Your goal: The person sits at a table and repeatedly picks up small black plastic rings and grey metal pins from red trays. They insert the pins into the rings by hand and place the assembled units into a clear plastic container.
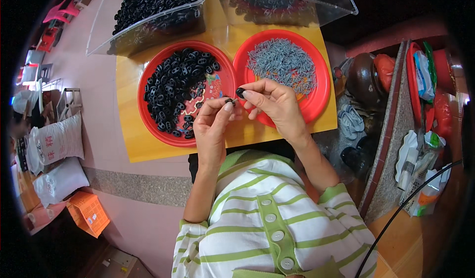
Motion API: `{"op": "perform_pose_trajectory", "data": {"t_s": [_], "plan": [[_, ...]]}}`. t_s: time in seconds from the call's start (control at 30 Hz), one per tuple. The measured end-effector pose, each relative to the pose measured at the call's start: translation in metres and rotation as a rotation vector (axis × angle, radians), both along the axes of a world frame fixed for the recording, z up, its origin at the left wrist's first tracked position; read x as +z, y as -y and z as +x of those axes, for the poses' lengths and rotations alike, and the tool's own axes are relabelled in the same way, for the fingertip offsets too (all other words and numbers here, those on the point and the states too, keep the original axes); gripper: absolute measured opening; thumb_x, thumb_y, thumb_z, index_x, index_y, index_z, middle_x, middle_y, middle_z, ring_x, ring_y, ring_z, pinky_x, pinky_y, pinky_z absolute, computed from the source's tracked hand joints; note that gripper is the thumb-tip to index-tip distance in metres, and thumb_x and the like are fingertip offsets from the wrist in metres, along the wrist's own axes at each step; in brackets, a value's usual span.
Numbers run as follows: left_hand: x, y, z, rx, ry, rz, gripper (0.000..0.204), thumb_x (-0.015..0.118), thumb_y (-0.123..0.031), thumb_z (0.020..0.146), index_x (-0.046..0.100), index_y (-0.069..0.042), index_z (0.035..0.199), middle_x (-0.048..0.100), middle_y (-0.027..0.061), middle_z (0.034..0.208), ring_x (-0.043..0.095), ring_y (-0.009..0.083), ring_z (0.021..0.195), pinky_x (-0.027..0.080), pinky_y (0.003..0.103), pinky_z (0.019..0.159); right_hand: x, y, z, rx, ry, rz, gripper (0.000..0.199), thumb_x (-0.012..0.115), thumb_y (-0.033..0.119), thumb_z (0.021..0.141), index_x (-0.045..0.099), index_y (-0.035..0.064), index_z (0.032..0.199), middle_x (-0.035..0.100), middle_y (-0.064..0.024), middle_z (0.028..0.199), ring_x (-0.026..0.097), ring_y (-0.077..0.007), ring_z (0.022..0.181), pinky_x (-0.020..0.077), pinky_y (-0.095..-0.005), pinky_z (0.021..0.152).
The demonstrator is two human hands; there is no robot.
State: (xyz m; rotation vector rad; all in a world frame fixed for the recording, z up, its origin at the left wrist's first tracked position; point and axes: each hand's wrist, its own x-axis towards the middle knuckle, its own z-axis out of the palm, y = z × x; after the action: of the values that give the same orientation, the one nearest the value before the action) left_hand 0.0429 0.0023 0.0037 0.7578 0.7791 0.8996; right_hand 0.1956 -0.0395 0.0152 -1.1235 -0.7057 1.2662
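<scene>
My left hand (210, 129) pinches a small dark piece (229, 101) between thumb and fingers; its exact kind is too small to tell. Close beside it, my right hand (279, 109) grips a small black oval plastic piece (240, 93) at its fingertips. Both hands are held over the near inner edges of two round red trays. In the left tray (143, 112) lies a heap of black plastic pieces with two holes (170, 82). The right tray (325, 97) holds many small grey screws (284, 62).
Both trays rest on a yellow table (129, 139). Behind them stand a clear bin (146, 30) full of black pieces and another clear bin (282, 3) with fewer. White sacks (57, 139) and an orange bag (89, 213) sit at left. A brown jar (362, 75) stands at right.
</scene>
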Motion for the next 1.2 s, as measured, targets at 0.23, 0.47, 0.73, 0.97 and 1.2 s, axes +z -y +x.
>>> {"op": "perform_pose_trajectory", "data": {"t_s": [0.23,0.47,0.73,0.97,1.2], "plan": [[-0.001,0.000,0.003,0.056,-0.028,0.040,0.007,0.060,-0.006,0.089,0.061,-0.001,0.093,0.062,0.0027,0.082,0.057,0.0079,0.070,0.047,0.022,0.066,0.001,0.000,-0.004,0.006,-0.046,-0.012,0.023,0.060,0.013,0.091,0.060,-0.0023,0.108,0.064,-0.0054,0.092,0.060,-0.0076,0.078,0.0525,-0.0208,0.060],[0.002,0.001,0.002,0.058,-0.135,0.129,0.009,0.061,-0.006,0.089,0.061,0.000,0.095,0.062,0.0018,0.083,0.057,0.0065,0.071,0.046,0.020,0.066,0.001,0.000,-0.007,-0.008,0.051,-0.018,0.019,0.060,0.009,0.090,0.060,-0.0017,0.105,0.065,-0.0061,0.093,0.061,-0.0077,0.078,0.0524,-0.0198,0.060],[0.001,0.000,0.002,0.044,-0.156,0.177,0.012,0.062,-0.006,0.089,0.063,0.001,0.098,0.064,0.0015,0.088,0.056,0.0047,0.073,0.045,0.019,0.065,-0.001,-0.001,-0.009,0.002,0.023,0.001,0.019,0.060,0.007,0.090,0.059,-0.0017,0.106,0.065,-0.0069,0.096,0.062,-0.0094,0.081,0.0526,-0.0207,0.064],[0.002,-0.001,0.001,0.013,-0.144,0.157,0.012,0.062,-0.005,0.089,0.064,0.002,0.099,0.064,0.0027,0.089,0.059,0.0066,0.075,0.047,0.019,0.067,0.000,0.000,-0.011,-0.009,0.121,0.030,0.015,0.059,0.006,0.090,0.060,-0.0021,0.103,0.064,-0.0067,0.096,0.063,-0.0095,0.079,0.0528,-0.0214,0.063],[-0.004,-0.004,-0.001,-0.031,-0.179,0.204,0.012,0.061,-0.004,0.088,0.064,0.004,0.098,0.064,0.0057,0.089,0.062,0.0102,0.078,0.050,0.022,0.071,-0.008,0.001,-0.017,-0.075,0.154,0.052,0.011,0.060,0.001,0.088,0.062,-0.0036,0.098,0.062,-0.0062,0.089,0.063,-0.0095,0.074,0.0529,-0.0206,0.063]]}}
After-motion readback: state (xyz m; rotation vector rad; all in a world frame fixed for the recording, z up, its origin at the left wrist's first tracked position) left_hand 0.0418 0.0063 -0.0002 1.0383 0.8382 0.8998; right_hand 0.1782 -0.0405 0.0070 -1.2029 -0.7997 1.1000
